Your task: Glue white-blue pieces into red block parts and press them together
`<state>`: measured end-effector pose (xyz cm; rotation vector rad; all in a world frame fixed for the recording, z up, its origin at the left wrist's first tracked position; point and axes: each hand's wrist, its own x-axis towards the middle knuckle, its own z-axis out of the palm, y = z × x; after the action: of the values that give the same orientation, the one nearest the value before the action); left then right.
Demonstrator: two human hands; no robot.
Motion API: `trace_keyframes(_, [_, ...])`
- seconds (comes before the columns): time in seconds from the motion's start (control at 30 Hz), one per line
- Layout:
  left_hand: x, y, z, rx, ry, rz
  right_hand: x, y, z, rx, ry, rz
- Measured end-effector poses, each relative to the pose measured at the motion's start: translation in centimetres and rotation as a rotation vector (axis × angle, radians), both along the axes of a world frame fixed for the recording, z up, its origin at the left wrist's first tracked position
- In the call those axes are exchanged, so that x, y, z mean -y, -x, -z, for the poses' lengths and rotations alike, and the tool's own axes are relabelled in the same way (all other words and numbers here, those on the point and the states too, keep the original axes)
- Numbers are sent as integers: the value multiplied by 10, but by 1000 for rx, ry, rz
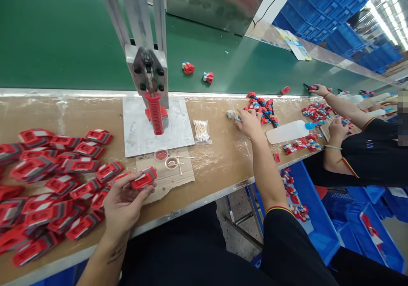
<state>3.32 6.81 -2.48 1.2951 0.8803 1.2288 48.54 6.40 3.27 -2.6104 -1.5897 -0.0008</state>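
My left hand (pixel 126 203) pinches a red plastic toy part (pixel 144 178) between thumb and fingers, above the front of the bench. Beside it on the left lies a heap of similar red and grey parts (pixel 68 165). My right hand (pixel 250 123) is stretched out to the right, its fingertips closed about a small pale toy part (pixel 237 118), mostly covered by the fingers. Close to those fingers sits another small white and yellow piece (pixel 230 114). Just behind the hand is a pile of red, blue and black toy parts (pixel 262 107).
A lever press with a red handle (pixel 155 115) stands on a white plate (pixel 134 139). Before it are small cups (pixel 172 162), cotton swabs (pixel 201 131) and cardboard (pixel 188 174). A squeeze bottle (pixel 287 132) lies right. Beyond runs a green belt (pixel 105 52); a co-worker's hand (pixel 318 90) is at right.
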Motion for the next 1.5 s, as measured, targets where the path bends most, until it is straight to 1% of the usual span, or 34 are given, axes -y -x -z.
trace_keyframes(0.07, [-2, 0, -1, 8, -9, -36, -12, -3, -2, -37, -19, -14])
trace_keyframes(0.1, [-3, 0, -1, 13, -13, -49, -12, -2, -3, -55, -42, -19])
trace_keyframes(0.17, [-4, 1, -1, 27, -22, -52, -1, 5, -5, -84, -98, -31])
trace_keyframes(0.23, [-4, 0, 0, 39, -39, -32, 22, 25, -4, -191, -225, -81])
trace_keyframes(0.27, [-3, -1, 1, 41, -47, -26, 35, 41, -2, -298, -317, -131])
trace_keyframes(0.33, [1, -4, 0, 25, -59, -29, 60, 83, 3, -706, -606, -285])
trace_keyframes(0.37, [4, -6, -1, 12, -64, -35, 71, 107, 5, -896, -698, -337])
trace_keyframes(0.4, [8, -8, -4, 1, -71, -40, 79, 133, 8, -1052, -755, -354])
trace_keyframes(0.47, [17, -12, -11, -7, -87, -35, 89, 181, 10, -1283, -787, -324])
trace_keyframes(0.57, [30, -14, -22, -42, -83, -14, 94, 239, 9, -1496, -755, -235])
trace_keyframes(0.63, [37, -13, -26, -80, -50, -10, 95, 264, 7, -1544, -694, -206])
trace_keyframes(0.7, [41, -9, -28, -84, -26, -2, 95, 280, 5, -1516, -634, -205])
trace_keyframes(0.77, [44, -5, -27, -58, -36, 18, 95, 291, 4, -1479, -594, -203])
trace_keyframes(0.83, [46, 0, -26, -45, -83, 51, 94, 299, 4, -1465, -593, -176])
trace_keyframes(0.93, [48, 5, -25, -80, -211, 88, 93, 309, 4, -1423, -624, -131])
trace_keyframes(1.0, [47, 5, -24, -115, -307, 93, 93, 314, 5, -1359, -636, -130])
trace_keyframes(1.13, [47, 3, -22, -164, -410, 77, 92, 317, 10, -1262, -719, -168])
trace_keyframes(1.23, [46, 3, -24, -158, -457, 74, 92, 315, 12, -1315, -746, -238])
trace_keyframes(1.3, [46, 5, -28, -145, -505, 85, 93, 312, 10, -1410, -678, -304])
trace_keyframes(1.4, [45, 10, -38, -124, -583, 121, 96, 305, 1, -1545, -490, -392])
trace_keyframes(1.5, [45, 13, -46, -127, -620, 154, 98, 297, -8, -1588, -353, -423])
